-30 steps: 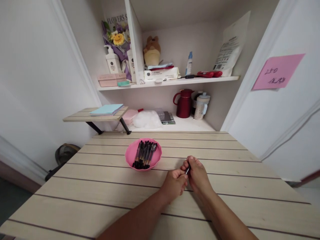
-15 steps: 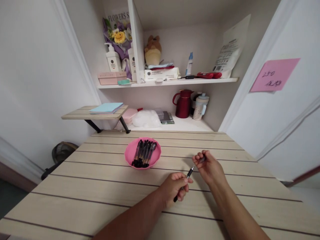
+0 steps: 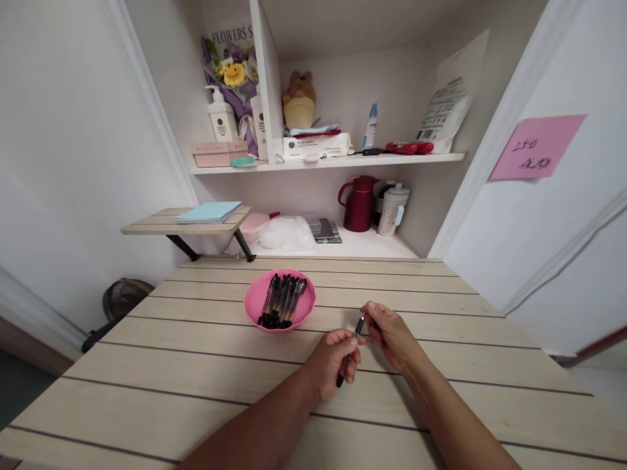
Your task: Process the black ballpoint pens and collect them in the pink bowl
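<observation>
The pen (image 3: 349, 356) sits clenched in our left hand (image 3: 333, 362), tip end slanting up past the fingers; the pink bowl (image 3: 255, 301) of more pens lies up and left of that grip on the table (image 3: 171, 365). Half a second ago our right hand (image 3: 389, 333) was drawn well apart; now it is back, pinched at the pen's top, so we judge the cap is going back on.
</observation>
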Available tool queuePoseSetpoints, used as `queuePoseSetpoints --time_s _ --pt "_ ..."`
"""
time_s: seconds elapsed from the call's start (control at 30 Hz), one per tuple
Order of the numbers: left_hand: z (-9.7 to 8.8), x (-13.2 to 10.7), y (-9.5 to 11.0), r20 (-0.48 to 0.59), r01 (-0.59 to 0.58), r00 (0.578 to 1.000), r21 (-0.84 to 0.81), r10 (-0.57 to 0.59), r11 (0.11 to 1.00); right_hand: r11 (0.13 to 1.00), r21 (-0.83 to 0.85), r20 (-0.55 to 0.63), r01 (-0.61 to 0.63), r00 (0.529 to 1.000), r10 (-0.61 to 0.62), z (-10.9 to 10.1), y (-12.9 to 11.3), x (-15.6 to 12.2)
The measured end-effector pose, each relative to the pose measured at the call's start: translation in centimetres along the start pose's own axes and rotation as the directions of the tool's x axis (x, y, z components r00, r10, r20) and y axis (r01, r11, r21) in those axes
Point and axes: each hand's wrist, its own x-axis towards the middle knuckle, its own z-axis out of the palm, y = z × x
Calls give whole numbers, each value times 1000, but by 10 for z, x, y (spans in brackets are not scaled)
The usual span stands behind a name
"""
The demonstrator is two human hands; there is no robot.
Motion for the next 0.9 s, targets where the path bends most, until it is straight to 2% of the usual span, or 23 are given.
queuePoseSetpoints --time_s 0.1,0.2,0.33,0.53,0.7,0.9 --pt "2 0 0 -35 -13 999 9 13 1000 991 -130 -66 32 997 -41 3 6 1" --pt "4 1 0 -77 -46 996 26 48 999 982 -183 -83 50 994 -66 1 11 4" --pt "7 0 0 -102 -54 993 16 56 998 989 -139 -54 59 996 -67 -1 11 5" --pt "5 -2 2 8 44 999 -123 -43 992 1000 -16 93 -6 996 7 0 3 0" --pt "4 -1 2 -32 13 999 -101 -17 995 994 -109 -26 20 999 -23 2 6 0" --pt "4 -2 3 -18 10 1000 -93 -12 996 998 16 78 -63 995 61 4 5 -1"
